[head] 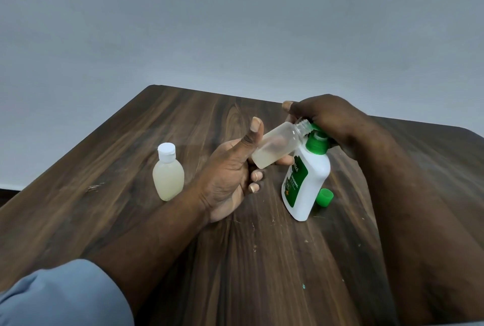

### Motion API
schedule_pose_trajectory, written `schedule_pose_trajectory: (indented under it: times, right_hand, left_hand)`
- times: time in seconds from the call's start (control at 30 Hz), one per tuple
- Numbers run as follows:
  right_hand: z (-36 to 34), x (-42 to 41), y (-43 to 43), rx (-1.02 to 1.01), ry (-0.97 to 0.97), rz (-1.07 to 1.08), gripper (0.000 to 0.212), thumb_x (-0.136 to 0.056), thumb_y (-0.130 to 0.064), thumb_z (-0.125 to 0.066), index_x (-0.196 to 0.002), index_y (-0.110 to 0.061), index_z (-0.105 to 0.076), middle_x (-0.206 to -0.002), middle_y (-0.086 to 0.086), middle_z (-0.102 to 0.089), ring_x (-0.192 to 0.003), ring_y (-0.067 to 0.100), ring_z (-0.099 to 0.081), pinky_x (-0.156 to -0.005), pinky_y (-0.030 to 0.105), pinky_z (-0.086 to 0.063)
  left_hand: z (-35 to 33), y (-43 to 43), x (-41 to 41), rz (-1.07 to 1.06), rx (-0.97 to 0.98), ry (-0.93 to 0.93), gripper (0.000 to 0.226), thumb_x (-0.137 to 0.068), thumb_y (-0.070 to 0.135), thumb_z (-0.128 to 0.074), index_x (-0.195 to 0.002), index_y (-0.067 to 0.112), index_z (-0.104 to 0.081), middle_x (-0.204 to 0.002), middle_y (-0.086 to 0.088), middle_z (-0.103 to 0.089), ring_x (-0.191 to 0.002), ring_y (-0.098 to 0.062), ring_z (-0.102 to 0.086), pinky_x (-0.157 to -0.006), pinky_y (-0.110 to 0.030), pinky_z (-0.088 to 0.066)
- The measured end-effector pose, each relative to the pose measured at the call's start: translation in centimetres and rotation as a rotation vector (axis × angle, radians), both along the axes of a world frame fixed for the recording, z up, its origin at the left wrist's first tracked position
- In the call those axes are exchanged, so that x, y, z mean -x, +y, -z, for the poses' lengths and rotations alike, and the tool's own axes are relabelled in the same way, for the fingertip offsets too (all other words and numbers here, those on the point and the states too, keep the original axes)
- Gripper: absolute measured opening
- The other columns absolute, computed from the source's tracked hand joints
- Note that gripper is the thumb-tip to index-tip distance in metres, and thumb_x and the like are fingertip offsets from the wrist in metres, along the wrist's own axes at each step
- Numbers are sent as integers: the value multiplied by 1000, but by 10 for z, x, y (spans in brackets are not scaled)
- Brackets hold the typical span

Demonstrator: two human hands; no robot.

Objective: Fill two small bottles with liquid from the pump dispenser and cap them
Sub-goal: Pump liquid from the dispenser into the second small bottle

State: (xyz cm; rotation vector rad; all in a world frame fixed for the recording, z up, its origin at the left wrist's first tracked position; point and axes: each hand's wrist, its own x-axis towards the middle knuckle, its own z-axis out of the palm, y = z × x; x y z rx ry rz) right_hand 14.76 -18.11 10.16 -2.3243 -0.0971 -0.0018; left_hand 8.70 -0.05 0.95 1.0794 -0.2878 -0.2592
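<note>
My left hand [230,173] holds a small clear uncapped bottle [280,146], tilted with its open neck up against the pump of the dispenser. A little pale liquid lies in its lower end. The white dispenser [306,184] with a green label and green collar stands on the table. My right hand [332,121] rests over its pump head, which it mostly hides. A second small bottle [168,173], full of pale liquid and closed with a white cap, stands to the left. A loose green cap [324,197] lies just right of the dispenser.
The dark wooden table [131,207] has a far edge near a plain grey wall [235,24]. A blue-grey sleeve [65,297] shows at the bottom left.
</note>
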Motion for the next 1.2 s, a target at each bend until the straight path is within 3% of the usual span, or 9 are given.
schedule_pose_trajectory:
  times: [0.47,0.57,0.8,0.97,1.2]
  right_hand:
    - [1,-2,0,-38,19,15,45,-95,-52,-67,-96,-8,-75,-87,13,-69,-76,26,-62,-75,40,-51]
    - [1,-2,-1,-32,18,7,46,-95,-55,-66,-92,-10,-75,-94,21,-73,-76,27,-64,-76,41,-52]
    - [-4,-1,-4,-31,-11,4,52,-96,-55,-64,-103,-5,-75,-107,23,-74,-79,27,-65,-77,41,-54]
    - [-2,1,0,-37,8,5,46,-97,-52,-65,-98,-7,-76,-93,17,-73,-77,24,-64,-76,38,-51]
    - [-2,1,-1,-6,11,1,53,-96,-56,-65,-103,-5,-74,-106,22,-75,-81,27,-67,-77,40,-54]
  left_hand:
    - [-1,0,0,7,5,-6,65,-87,63,-51,-122,11,-68,-102,-15,-77,-52,-3,-41,-47,-15,-38]
    - [-1,0,2,4,0,-9,64,-87,62,-51,-121,11,-68,-101,-14,-78,-52,-3,-41,-47,-15,-37]
    - [-1,0,1,13,-8,-10,66,-86,64,-52,-121,11,-69,-104,-15,-77,-54,-4,-41,-47,-16,-37]
    - [-2,0,2,12,8,-9,64,-87,62,-51,-120,10,-68,-102,-15,-77,-53,-3,-41,-47,-16,-37]
    - [-2,-1,3,6,-8,-8,64,-84,64,-52,-119,13,-69,-99,-13,-78,-53,-4,-40,-47,-17,-36]
